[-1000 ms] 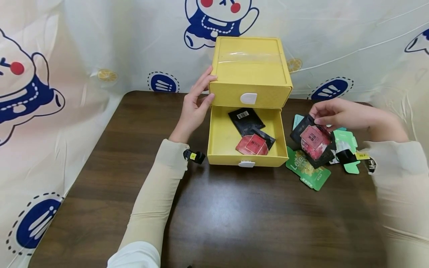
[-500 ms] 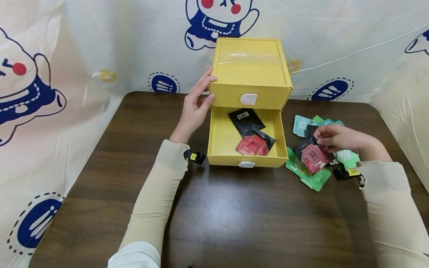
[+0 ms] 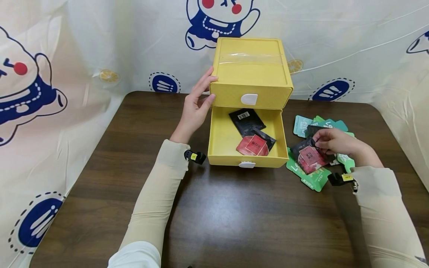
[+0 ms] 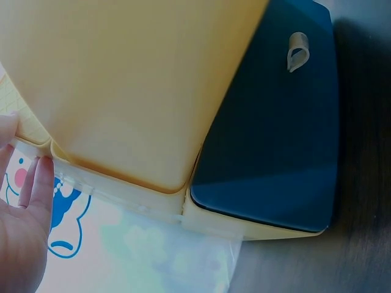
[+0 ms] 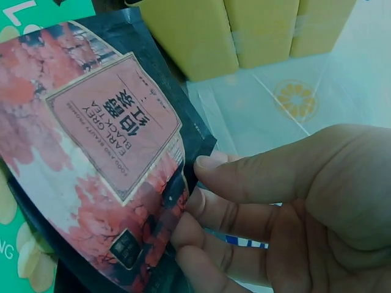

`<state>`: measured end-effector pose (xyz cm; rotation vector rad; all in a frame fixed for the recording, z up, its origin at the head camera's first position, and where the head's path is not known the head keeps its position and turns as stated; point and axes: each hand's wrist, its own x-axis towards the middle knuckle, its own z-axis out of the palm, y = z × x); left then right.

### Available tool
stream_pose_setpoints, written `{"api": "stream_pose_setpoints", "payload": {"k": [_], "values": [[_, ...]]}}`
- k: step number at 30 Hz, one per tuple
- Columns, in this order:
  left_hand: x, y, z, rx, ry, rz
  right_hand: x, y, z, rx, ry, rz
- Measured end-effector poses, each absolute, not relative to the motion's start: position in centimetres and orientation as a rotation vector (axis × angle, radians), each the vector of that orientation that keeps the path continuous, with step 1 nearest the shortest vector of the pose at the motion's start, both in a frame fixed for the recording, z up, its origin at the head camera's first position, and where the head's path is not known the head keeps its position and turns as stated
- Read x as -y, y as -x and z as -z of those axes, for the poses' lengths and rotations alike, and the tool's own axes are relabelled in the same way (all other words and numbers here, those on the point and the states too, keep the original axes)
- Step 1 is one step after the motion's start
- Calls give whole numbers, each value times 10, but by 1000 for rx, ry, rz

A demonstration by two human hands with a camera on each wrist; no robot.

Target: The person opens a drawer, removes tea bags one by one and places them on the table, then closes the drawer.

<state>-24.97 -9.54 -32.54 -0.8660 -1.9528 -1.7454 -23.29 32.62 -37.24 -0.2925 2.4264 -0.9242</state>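
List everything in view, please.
Cabinet: one, yellow, on table
Lower drawer: one, yellow, open
Drawer sachets: two, black/red, lower drawer
Held sachet: one, black/pink, right grip
Dark packet: one, black, by right grip
Packs: several, green/teal, cabinet's right
Panel: one, blue, beside cabinet wall
Table: one, brown, beneath
Curtain: one, white, behind
Wrist cameras: two, black, wrists
Sleeves: two, cream, arms
Left grip: one, bare, touching cabinet
Right grip: one, bare, holding sachet

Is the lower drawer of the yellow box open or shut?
Open: the lower drawer sticks out in front of the yellow box, and packets are visible lying inside it.
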Motion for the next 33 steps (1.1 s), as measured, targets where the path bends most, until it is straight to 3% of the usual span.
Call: {"api": "stream_pose_setpoints", "payload": {"k": [16, 33], "values": [[96, 250, 326, 1944, 882, 1749, -308, 230, 340, -2599, 387, 856], [96, 250, 326, 1945, 874, 1750, -221, 227, 249, -2667, 912, 639]]}}
